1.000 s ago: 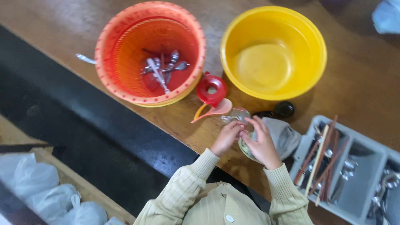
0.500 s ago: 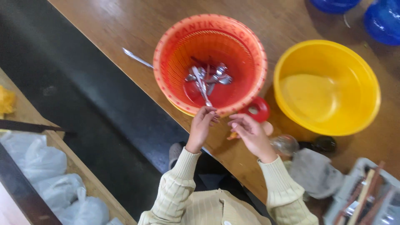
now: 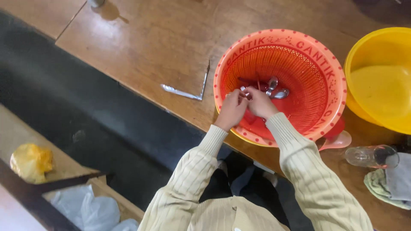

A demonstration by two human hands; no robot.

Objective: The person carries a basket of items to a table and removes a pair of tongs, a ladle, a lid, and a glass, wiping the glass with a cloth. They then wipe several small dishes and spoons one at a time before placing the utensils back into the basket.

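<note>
Head | left hand, right hand: fingers' state unclear | red colander, spoons

The red colander basket is moulded plastic, its wall a fine mesh and its rim smooth with a dull sheen. The spoons lying in it are polished metal, bright and reflective. The yellow basin beside it is smooth, glossy plastic. The table is brown wood with a worn, satin surface. The sleeves are ribbed cream knit, matt. The overturned glass is clear and shiny; the cloth beside it looks soft and matt.
</note>
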